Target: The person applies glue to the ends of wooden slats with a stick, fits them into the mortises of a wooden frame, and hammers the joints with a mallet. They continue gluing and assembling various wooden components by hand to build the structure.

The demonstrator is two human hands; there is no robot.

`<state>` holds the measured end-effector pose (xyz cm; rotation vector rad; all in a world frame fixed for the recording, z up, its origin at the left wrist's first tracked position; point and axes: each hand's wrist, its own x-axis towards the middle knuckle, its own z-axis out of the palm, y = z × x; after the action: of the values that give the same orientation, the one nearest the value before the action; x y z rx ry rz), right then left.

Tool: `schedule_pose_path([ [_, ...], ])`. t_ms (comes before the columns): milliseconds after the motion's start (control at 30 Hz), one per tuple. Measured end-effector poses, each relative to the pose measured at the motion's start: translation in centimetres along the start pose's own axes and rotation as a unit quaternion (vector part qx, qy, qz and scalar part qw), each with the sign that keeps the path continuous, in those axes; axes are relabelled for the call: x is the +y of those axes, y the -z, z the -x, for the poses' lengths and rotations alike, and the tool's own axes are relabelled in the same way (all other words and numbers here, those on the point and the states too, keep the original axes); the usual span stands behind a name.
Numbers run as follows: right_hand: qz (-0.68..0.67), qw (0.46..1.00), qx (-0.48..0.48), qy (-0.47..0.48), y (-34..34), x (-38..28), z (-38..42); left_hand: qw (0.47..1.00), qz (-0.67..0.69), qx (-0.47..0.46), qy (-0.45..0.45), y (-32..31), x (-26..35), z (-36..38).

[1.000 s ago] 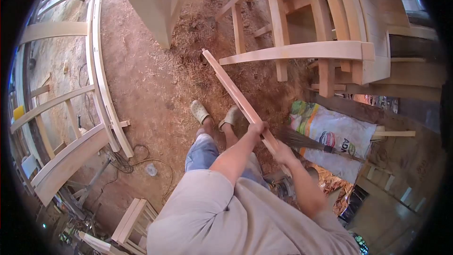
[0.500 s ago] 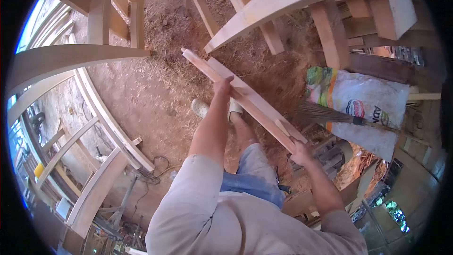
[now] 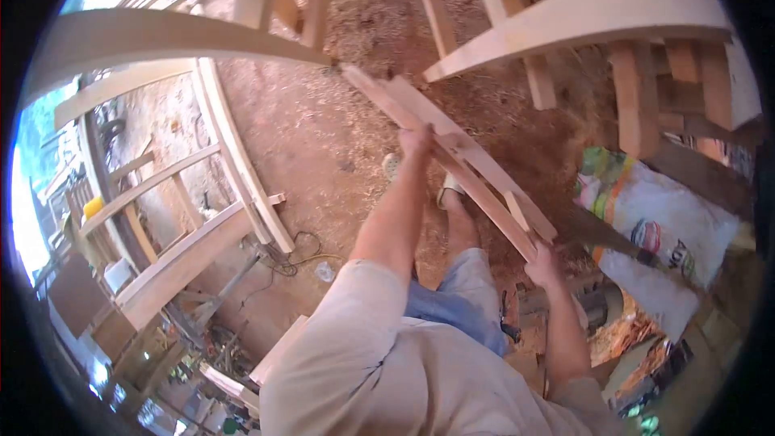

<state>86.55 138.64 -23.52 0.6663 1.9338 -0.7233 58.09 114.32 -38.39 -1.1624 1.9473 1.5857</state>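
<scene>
A narrow wooden frame [image 3: 375,95] slants across the middle of the head view, made of two long pale rails joined by short crosspieces. My left hand [image 3: 417,139] is wrapped round its nearer rail, toward the upper end. At the lower right end, my right hand [image 3: 544,263] grips the same rail. The frame is held above the dirt floor, in front of my legs. Its upper tip overlaps the end of a curved wooden beam [image 3: 202,34] in this view. Parts of my fingers are hidden beneath the rail.
Another curved beam [image 3: 581,12] juts in from the upper right, above wooden legs. Printed sacks [image 3: 678,218] with a broom across them lie at right. Long boards [image 3: 242,153] and a cable [image 3: 303,252] are on the left floor. Shavings cover the ground [image 3: 315,121].
The view has swung, so the surroundings sit farther right and the left-hand beam appears higher. Both hands keep hold of the wooden frame, whose upper tip now overlaps that beam's end.
</scene>
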Motion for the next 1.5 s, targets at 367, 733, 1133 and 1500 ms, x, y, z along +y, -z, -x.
schedule_pose_path([
  [367, -0.025, 0.996, 0.045, 0.068, 0.1, -3.7, -9.1, 0.987, 0.118, -0.058, 0.087, 2.6, 1.7, -8.6],
  [733, 0.016, 0.997, 0.075, 0.032, 0.6, -1.1, -10.3, 0.995, 0.093, -0.027, -0.003, 0.7, 5.2, -2.1],
  [1133, -0.393, 0.895, -0.065, -0.198, 0.2, 1.0, -13.1, 0.969, 0.238, -0.037, 0.058, 14.8, 3.0, 1.6],
  [1500, -0.194, 0.951, -0.089, -0.221, -6.2, 3.5, -22.3, 0.954, 0.273, 0.063, 0.107, 21.9, 1.9, 6.4],
])
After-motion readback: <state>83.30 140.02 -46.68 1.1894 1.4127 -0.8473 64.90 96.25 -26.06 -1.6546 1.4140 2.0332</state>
